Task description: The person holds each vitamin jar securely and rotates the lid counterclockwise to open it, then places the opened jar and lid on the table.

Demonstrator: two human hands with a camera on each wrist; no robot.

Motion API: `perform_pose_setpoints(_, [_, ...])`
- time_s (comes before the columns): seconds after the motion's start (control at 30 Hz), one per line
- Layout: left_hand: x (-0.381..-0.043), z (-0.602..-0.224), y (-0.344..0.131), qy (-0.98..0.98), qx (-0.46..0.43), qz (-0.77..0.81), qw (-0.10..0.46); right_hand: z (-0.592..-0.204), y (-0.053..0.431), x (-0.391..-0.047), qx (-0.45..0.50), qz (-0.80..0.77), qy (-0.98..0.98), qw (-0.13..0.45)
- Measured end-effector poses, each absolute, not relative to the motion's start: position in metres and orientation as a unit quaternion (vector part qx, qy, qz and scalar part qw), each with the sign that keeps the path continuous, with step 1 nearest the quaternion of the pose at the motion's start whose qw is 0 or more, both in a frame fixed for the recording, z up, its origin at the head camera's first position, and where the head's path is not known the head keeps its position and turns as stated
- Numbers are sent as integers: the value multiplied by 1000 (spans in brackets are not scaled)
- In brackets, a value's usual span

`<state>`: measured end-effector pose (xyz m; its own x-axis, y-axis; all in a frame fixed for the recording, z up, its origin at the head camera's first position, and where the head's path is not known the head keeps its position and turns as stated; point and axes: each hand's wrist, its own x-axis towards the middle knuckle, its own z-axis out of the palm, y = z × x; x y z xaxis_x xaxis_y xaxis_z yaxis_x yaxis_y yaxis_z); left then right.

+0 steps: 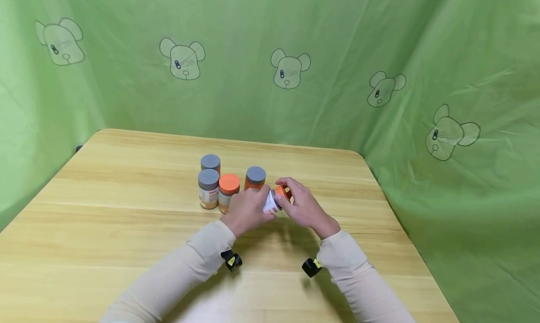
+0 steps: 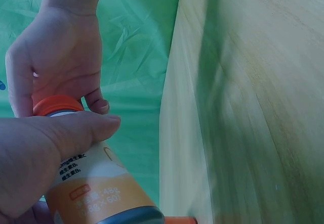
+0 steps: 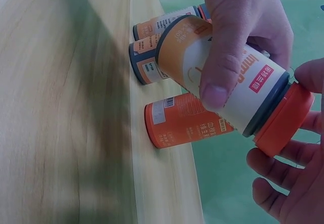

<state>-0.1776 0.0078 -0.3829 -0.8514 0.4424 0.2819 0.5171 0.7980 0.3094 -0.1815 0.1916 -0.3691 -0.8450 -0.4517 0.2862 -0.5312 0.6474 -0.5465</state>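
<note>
My left hand [image 1: 248, 209] grips a white and orange supplement bottle [image 3: 197, 57] round its body, with the thumb lying along the label. The bottle tilts over toward my right hand [image 1: 304, 208], clear of the table in the right wrist view. That hand has its fingers and thumb round the orange lid [image 3: 284, 119]. In the left wrist view the bottle's dark base [image 2: 134, 216] points down toward the camera. Just behind my left hand stands an orange bottle with a grey lid [image 1: 255, 174], partly covered by the hand.
Left of the hands stand an orange-lidded bottle [image 1: 229, 184] and two grey-lidded ones, a front one [image 1: 208, 187] and a rear one [image 1: 210, 162]. All are upright on the wooden table [image 1: 126, 220]. A green curtain [image 1: 236, 107] hangs behind and at the sides.
</note>
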Motion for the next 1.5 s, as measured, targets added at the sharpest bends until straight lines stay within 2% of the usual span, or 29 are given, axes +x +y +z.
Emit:
perform_pose_setpoints(0.27, [-177, -382, 8, -945, -250, -192, 88, -366, 191, -180, 257, 312, -912, 68])
perform_pose_setpoints(0.63, [-177, -381, 8, -945, -251, -192, 85, -367, 191, -182, 240, 309, -920, 32])
perform_pose_setpoints(1.07, [-177, -383, 10, -945, -253, -190, 84, -365, 195, -181, 279, 316, -906, 41])
perform_pose_setpoints(1.5, [-177, -384, 11, -946, -252, -184, 86, -367, 193, -180, 250, 312, -916, 39])
